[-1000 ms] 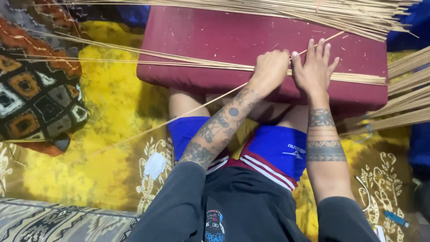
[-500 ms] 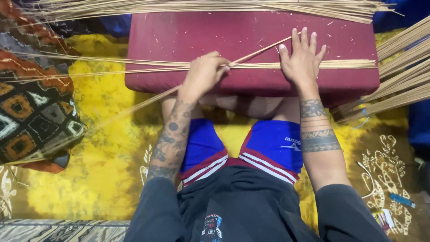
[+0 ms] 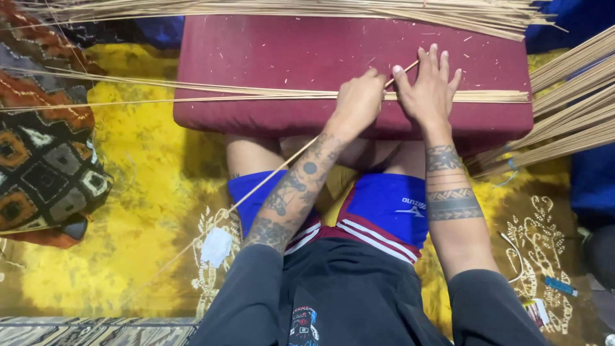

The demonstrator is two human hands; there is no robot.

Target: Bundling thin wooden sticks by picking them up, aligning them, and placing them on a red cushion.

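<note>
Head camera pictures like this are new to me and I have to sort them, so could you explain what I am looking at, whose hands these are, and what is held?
The picture comes from a camera worn on a person's head, looking down at their own lap and arms; there is no machine. They sit on a yellow patterned mat with a dark red cushion across their legs. A flat row of thin pale sticks lies along the cushion. The left hand is closed on one long stick that slants back past the knee. The right hand lies flat, fingers spread, pressing the row down. More stick bundles lie at the right.
</note>
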